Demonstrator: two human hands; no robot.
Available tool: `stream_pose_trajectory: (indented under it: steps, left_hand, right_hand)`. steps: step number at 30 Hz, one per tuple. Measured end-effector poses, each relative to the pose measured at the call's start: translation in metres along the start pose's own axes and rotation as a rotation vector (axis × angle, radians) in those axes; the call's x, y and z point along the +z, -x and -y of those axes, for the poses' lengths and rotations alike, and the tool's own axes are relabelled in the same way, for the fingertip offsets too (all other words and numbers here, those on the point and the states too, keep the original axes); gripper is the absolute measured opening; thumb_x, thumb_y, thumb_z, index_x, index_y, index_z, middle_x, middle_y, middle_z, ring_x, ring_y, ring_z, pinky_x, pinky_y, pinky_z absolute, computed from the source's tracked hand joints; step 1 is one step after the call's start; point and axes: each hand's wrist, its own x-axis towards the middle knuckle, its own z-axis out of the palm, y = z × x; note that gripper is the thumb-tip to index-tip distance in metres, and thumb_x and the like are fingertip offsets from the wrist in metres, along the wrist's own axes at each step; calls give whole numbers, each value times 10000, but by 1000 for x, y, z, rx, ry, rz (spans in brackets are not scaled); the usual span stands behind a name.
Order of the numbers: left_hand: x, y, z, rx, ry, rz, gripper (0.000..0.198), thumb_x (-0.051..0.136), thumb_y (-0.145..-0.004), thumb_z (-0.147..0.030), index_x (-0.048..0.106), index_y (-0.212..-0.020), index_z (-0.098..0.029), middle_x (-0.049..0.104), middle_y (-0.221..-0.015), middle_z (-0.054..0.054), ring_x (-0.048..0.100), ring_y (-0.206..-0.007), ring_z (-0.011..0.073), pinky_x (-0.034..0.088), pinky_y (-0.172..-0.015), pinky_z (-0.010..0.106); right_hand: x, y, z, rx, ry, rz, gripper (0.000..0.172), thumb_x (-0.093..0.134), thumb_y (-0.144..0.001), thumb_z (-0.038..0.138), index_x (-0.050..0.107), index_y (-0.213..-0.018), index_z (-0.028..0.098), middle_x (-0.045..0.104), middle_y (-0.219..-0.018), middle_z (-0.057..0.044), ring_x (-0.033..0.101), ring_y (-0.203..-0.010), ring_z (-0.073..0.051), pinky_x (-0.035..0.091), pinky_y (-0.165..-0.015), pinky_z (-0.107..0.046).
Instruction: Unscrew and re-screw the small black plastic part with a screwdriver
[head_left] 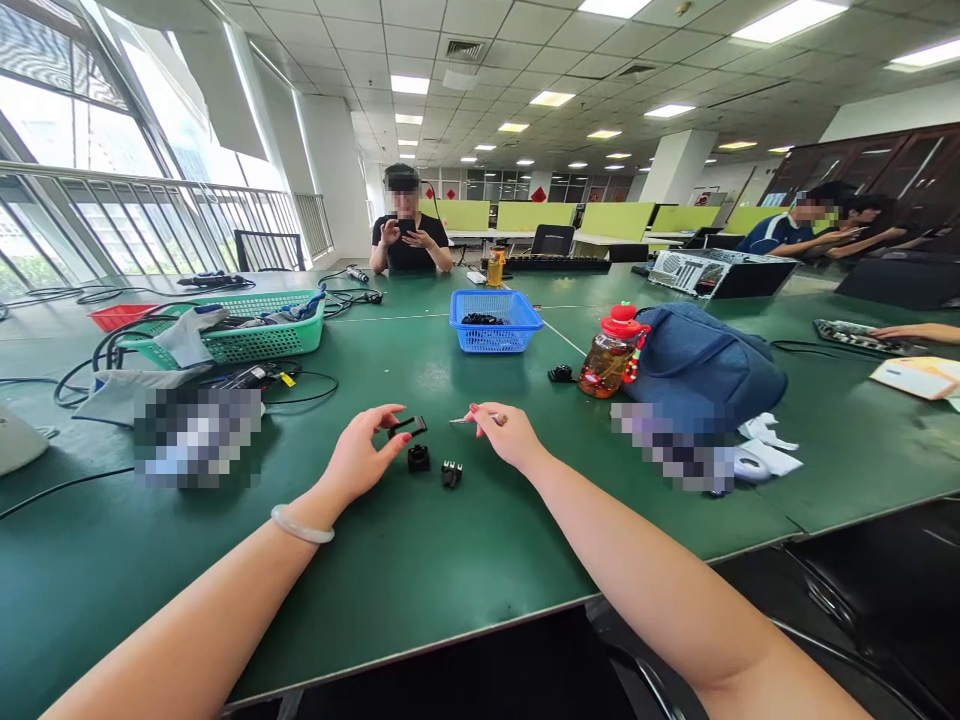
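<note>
Between the thumb and fingers of my left hand [366,447] is a small black plastic frame [409,428], held just above the green table. My right hand [504,432] pinches a small screwdriver [480,420], its thin metal shaft pointing left toward the frame. The shaft's tip and the frame are apart. Below my hands lie a black square plastic part [418,458] and a black plug insert with metal prongs [451,473]. Farther back stands a blue plastic basket [496,335] with dark small pieces in it.
A green basket [292,338] with gloves and cables stands left. On the right are a red-lidded bottle [609,355], a blue bag [709,365] and a black part [561,374]. A person [410,235] sits opposite; another person's hand [919,332] is at far right.
</note>
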Motion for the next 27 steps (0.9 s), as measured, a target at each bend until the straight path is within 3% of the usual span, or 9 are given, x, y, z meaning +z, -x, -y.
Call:
stream_pose_trajectory:
  steps: [2, 5, 8, 10, 12, 16, 21, 27]
  left_hand:
    - [-1, 0, -1, -72, -83, -38, 453, 496, -823, -502, 553, -1198, -254, 640, -1014, 40, 557, -999, 213, 460, -919, 365]
    - [-3, 1, -5, -171, -238, 75, 481, 500, -799, -541, 584, -1169, -246, 655, -883, 42, 563, -957, 248, 471, -868, 384]
    - [-3, 3, -11, -175, -374, 142, 431, 474, -804, -486, 612, -1137, -251, 645, -804, 45, 565, -931, 266, 471, -861, 417]
    - [-1, 6, -16, -109, -430, 125, 397, 460, -804, -381, 610, -1150, -258, 647, -930, 63, 547, -1011, 272, 441, -938, 460]
    - [0, 9, -20, 24, -405, 126, 420, 453, -795, -288, 590, -1191, -269, 585, -1180, 73, 486, -1161, 272, 372, -1048, 495]
    - [6, 13, -30, 292, -253, 287, 467, 424, -863, -294, 475, -1326, -320, 373, -1462, 22, 263, -1385, 264, 252, -1165, 502]
    - [16, 15, -40, 381, -224, 489, 508, 477, -870, -504, 430, -1360, -379, 432, -1432, 25, 380, -1311, 281, 318, -1125, 529]
    - [22, 9, -33, 317, -204, 451, 390, 396, -915, -426, 521, -1276, -346, 519, -1349, 11, 438, -1254, 233, 354, -1108, 474]
  right_hand:
    - [0, 1, 1, -22, 77, 21, 495, 430, -878, 582, 682, -943, 161, 590, -742, -11, 439, -577, -51, 296, -558, -159]
    - [1, 1, 2, -63, 225, 68, 412, 491, -875, 543, 664, -982, 184, 606, -875, -15, 501, -710, -68, 331, -621, -155]
    - [3, 1, 3, -48, 352, 108, 453, 523, -855, 594, 625, -1046, 196, 586, -892, -15, 495, -730, -72, 331, -625, -158]
    - [3, 2, 5, -43, 389, 127, 476, 527, -849, 615, 610, -1063, 198, 577, -903, -16, 493, -731, -70, 332, -624, -160]
    - [4, 2, 5, -45, 406, 141, 466, 530, -851, 612, 609, -1059, 202, 574, -924, -16, 497, -743, -68, 333, -626, -161]
    - [5, 3, 5, -62, 431, 156, 447, 560, -846, 582, 612, -1077, 203, 579, -950, -21, 511, -785, -76, 340, -648, -164]
    - [6, 2, 5, -50, 445, 148, 386, 580, -853, 530, 613, -1083, 222, 586, -1001, -19, 533, -839, -93, 363, -698, -175]
    - [7, 2, 3, -24, 438, 137, 415, 545, -867, 557, 606, -1119, 233, 585, -990, -18, 536, -819, -94, 363, -671, -175]
